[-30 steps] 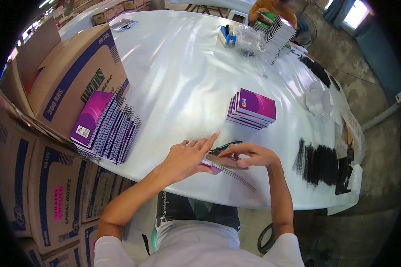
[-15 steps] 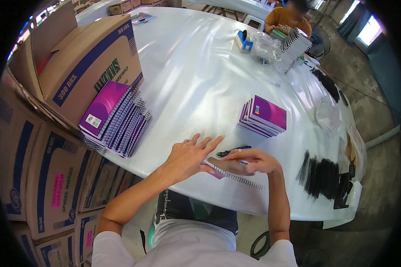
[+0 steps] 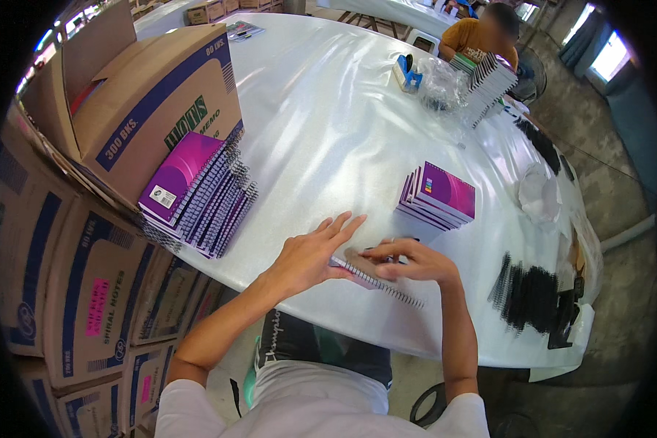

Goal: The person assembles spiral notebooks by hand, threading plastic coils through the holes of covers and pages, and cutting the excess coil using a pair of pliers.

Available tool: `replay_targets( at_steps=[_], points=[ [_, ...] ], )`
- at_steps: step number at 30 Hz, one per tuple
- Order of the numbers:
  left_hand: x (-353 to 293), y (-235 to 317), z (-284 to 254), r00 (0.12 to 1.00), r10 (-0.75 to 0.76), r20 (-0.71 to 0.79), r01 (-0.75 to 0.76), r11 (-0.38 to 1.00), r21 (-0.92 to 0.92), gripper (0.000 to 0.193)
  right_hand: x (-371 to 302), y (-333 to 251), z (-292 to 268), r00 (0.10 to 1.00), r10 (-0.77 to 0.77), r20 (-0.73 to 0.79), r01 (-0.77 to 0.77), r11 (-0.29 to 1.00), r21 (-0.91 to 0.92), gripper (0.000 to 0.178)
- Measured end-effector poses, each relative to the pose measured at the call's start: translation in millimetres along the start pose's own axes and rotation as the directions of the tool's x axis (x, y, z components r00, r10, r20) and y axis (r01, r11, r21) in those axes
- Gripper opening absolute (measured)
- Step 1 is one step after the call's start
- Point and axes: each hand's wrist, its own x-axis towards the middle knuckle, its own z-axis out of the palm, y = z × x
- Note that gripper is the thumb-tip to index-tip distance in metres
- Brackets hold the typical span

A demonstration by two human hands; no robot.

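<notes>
A small spiral notebook (image 3: 363,282) lies tilted near the table's front edge, its brownish back side showing. My left hand (image 3: 315,252) holds its left end, thumb against the binding edge and the other fingers stretched out above. A dark wire coil (image 3: 405,296) runs along that edge, and its free end sticks out to the right. With bent fingers, my right hand (image 3: 410,260) grips at the coil and the edge; the exact contact is partly hidden. Just behind the right fingers lies a pair of pliers, mostly covered by that hand.
Purple spiral notebooks (image 3: 190,193) are stacked at left beside a big carton (image 3: 160,102). Another purple stack (image 3: 438,196) stands ahead right. Black coils (image 3: 529,296) lie far right. Across the table, a person (image 3: 482,36) sits behind stacked notebooks (image 3: 489,84) and a blue tape dispenser (image 3: 407,73).
My right hand has drawn in its fingers and shifted slightly left over the coil and pliers. The coil's free end has moved a little left. The whole view has shifted slightly.
</notes>
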Motion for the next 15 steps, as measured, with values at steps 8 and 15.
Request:
replay_targets(
  at_steps=[8,15],
  points=[
    [-7.7,-23.5,26.1,0.974,-0.116,-0.194,0.014,0.888,-0.460,0.117,13.3,0.6,3.0,0.999,-0.006,-0.031,0.007,0.999,0.054,0.067],
    [-7.7,-23.7,31.9,0.956,-0.255,-0.146,0.089,0.724,-0.684,0.113,16.3,6.5,-3.1,0.993,-0.108,-0.052,0.116,0.979,0.166,0.068]
  ],
)
